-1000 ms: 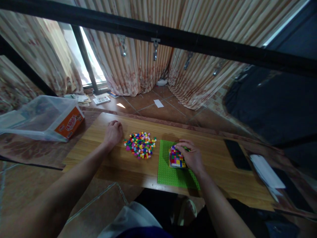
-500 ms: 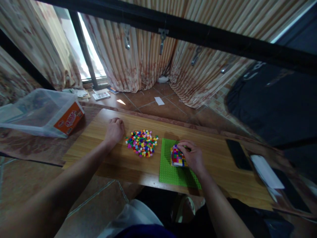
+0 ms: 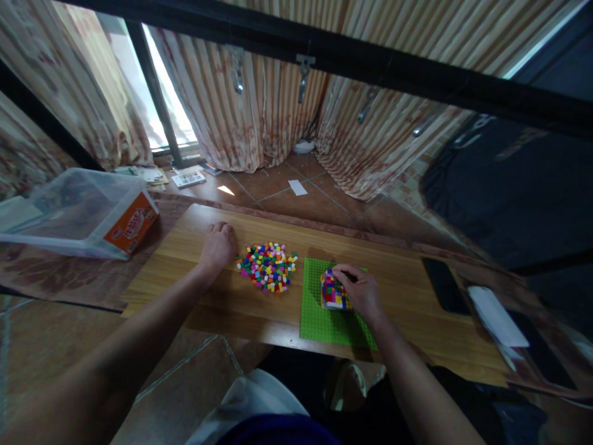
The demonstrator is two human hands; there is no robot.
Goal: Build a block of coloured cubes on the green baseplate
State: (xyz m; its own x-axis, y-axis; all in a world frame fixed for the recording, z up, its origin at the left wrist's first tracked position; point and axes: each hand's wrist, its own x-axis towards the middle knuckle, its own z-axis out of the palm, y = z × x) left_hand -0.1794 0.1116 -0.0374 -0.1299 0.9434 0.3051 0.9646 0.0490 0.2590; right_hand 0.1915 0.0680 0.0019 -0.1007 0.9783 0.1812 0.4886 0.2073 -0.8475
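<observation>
My right hand point(image 3: 360, 287) is over a block of many-coloured toy bricks point(image 3: 334, 292), which stands on a green studded baseplate point(image 3: 319, 326). Thumb and forefinger are pinched together at the block's upper edge; anything between them is too small to make out. That hand covers the block's right part. Further left, my left hand point(image 3: 219, 245) rests on the wooden board with its fingers curled in, and nothing shows in it. Close by its right side lies a loose pile of small coloured bricks point(image 3: 267, 267).
The wooden board point(image 3: 398, 309) carries a dark phone point(image 3: 445, 286) at its right. Beside the phone lies a white object point(image 3: 496, 315). A clear plastic bin point(image 3: 69, 213) with an orange label stands at the left. A dark bar point(image 3: 324, 59) crosses in front of curtains.
My right hand's pinching fingers have shifted slightly at the block's upper edge. My left hand stays in place on the board. The whole view has moved a little.
</observation>
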